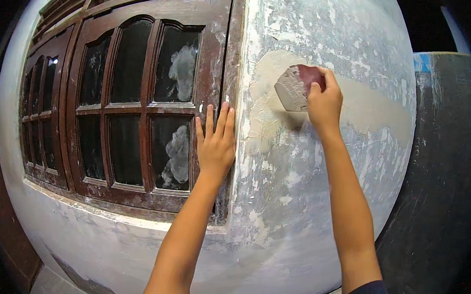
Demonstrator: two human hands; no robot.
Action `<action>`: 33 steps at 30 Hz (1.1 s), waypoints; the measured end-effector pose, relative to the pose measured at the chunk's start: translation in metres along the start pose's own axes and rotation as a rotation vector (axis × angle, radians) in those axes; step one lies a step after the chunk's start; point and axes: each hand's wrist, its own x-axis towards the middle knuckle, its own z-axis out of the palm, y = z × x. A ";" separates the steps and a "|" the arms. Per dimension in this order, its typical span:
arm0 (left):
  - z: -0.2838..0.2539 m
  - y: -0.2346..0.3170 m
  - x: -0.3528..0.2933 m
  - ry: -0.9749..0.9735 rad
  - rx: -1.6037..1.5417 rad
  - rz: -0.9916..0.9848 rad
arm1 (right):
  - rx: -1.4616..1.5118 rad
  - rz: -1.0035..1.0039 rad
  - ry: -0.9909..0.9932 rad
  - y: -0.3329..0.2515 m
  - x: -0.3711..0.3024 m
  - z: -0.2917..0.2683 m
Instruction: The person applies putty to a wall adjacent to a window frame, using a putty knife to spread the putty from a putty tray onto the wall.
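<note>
My right hand (326,101) grips a dark red putty spreader (299,86) by its right side. Pale putty coats the left part of the spreader's face. It is at a cream patch of wet-looking putty (268,107) on the wall; whether its edge touches the wall I cannot tell. My left hand (215,143) lies with fingers spread on the brown wooden window frame (226,85), close to where frame and wall meet. Nothing is in that hand.
The grey-white wall (297,186) has patchy, flaking paint. Left of my hands are wooden window shutters (104,109) with dark glass panes, some smeared white. A pale ledge (116,219) runs beneath them. A dark grey wall (437,178) stands at the right.
</note>
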 end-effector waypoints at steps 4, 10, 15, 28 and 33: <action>-0.003 0.002 0.002 -0.027 0.031 0.021 | 0.061 0.039 -0.001 -0.002 -0.038 0.001; -0.002 0.002 0.003 -0.033 0.021 0.031 | -0.002 -0.013 -0.057 0.003 -0.074 0.023; -0.003 0.001 0.002 -0.014 0.078 0.037 | -0.028 0.303 0.204 0.015 -0.072 0.000; -0.002 0.002 0.001 -0.031 0.065 0.028 | -0.042 0.130 0.132 0.017 -0.081 0.000; -0.004 0.002 0.002 -0.028 0.066 0.024 | -0.085 0.369 0.144 0.031 -0.076 -0.010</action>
